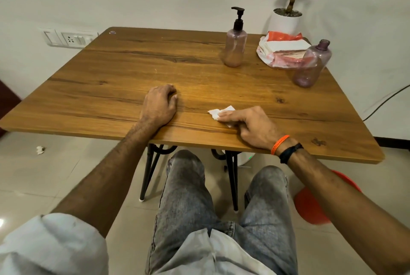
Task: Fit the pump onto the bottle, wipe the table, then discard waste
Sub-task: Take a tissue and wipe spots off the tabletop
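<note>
The right hand [250, 122] lies low near the front edge of the brown wood-grain desk [133, 63], fingers stretched out flat and pressing a small crumpled white tissue [216, 113] onto the top. No pinch that I can see; it's pinned under straight fingertips, w/ the rest of the wad poking out to the left, toward the middle of the desk. The tissue's long axis runs roughly left-right, in line w/ the pointing fingers, so a wiping stroke would probably sweep sideways along the front strip.

The left hand [160, 103] rests just to the left, fingers loosely curled, knuckles up, holding nothing. It's near the tissue but not touching it; the right grip is clearly the one doing the work.

The pump looks fitted: the translucent pink bottle with a black pump head [235, 43] stands upright at the far side, well apart from both hands. A second pink bottle without a cap [310, 66] stands at the far right corner, beside a red-and-white plastic packet of tissues [281, 49].

For the discard step, a red plastic bin [310, 206] sits on the floor under the right forearm, so the right hand is nearer. A white scrap [40, 150] lies on the floor at left.
</note>
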### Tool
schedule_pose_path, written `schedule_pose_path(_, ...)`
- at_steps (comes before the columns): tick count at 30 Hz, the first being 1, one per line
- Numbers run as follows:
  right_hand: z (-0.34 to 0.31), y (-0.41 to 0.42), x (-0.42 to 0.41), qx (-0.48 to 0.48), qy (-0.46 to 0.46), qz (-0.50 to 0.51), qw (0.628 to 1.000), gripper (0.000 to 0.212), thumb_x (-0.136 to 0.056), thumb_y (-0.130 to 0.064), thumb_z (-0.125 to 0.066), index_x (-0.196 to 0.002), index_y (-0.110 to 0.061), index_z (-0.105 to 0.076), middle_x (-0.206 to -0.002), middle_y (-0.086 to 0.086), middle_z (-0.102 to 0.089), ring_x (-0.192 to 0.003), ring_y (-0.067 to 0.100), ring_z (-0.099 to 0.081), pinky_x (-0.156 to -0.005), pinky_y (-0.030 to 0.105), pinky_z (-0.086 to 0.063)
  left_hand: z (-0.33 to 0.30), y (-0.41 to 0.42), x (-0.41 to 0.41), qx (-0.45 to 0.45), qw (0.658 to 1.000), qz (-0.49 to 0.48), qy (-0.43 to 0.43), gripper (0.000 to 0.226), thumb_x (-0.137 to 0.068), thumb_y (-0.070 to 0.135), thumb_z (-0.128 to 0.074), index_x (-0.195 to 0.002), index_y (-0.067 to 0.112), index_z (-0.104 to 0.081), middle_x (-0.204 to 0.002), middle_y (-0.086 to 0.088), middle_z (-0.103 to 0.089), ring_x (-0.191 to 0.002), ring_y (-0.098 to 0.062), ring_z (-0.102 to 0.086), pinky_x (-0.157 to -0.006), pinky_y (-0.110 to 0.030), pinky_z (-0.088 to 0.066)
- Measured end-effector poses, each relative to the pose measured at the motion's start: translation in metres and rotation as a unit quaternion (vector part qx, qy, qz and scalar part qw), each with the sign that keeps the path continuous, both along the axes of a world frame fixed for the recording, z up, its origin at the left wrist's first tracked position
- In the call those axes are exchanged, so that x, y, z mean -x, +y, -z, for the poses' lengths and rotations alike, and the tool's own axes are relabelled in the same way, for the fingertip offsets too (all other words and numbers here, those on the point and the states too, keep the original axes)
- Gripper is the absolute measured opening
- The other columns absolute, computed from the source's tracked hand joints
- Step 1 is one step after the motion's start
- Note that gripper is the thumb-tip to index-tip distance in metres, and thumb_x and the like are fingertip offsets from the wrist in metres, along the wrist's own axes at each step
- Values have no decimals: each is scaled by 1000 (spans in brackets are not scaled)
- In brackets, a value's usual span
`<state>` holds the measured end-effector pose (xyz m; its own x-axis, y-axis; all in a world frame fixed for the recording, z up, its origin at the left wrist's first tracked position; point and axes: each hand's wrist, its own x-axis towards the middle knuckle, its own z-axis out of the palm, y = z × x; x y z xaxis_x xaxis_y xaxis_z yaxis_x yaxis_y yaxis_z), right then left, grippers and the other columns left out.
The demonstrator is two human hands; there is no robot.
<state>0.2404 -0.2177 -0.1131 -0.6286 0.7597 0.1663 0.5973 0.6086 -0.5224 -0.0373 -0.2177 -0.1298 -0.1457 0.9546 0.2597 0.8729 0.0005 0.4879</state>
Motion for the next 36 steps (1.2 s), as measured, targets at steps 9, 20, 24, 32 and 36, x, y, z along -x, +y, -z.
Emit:
schedule_pose_path(9, 9, -41, 1, 11, 25, -152, 988, 60, -75, 17, -49, -122, -16, -67, -129, -1, -63, -125, 4, -55, -106, 23, -44, 4, 2, 1, -2, 1000, -2, 3, 38, -96, 29, -51, -131, 13, -56, -136, -8, -57, -128, -25, -47, -111, -44, -35)
schedule_pose_path(20, 0, 9, 45, 25, -29, -19, 999, 61, -83, 16, -48, -131, -19, -59, -142, 0, -54, -137, 12, -42, -119, 34, -28, 5, 3, 1, -3, 1000, -12, 12, 37, -96, 29, -51, -129, 13, -57, -134, -8, -58, -126, -25, -47, -109, -42, -35)
schedule_pose_path(24, 7, -12, 53, 6, -29, -158, 987, 58, -78, 17, -55, -126, -15, -63, -137, 2, -57, -133, 13, -48, -117, 30, -31, 6, 2, 1, -10, 1000, -9, 11, 36, -96, 28, -51, -127, 12, -58, -132, -9, -60, -124, -25, -49, -109, -42, -37)
schedule_pose_path(32, -2, -4, 34, 36, 62, -123, 990, 60, -77, 17, -47, -122, -18, -67, -128, -1, -64, -127, 2, -51, -108, 21, -40, 7, 3, 2, -8, 1000, -14, 11, 38, -96, 30, -51, -129, 13, -58, -133, -8, -58, -126, -25, -48, -109, -41, -35)
schedule_pose_path(36, -4, 16, 58, 11, -4, -64, 998, 56, -84, 15, -48, -127, -17, -63, -137, -1, -58, -133, 8, -46, -117, 32, -31, 6, 4, 2, -10, 1000, -16, 13, 37, -95, 29, -51, -128, 13, -58, -133, -7, -59, -125, -24, -49, -109, -41, -35)
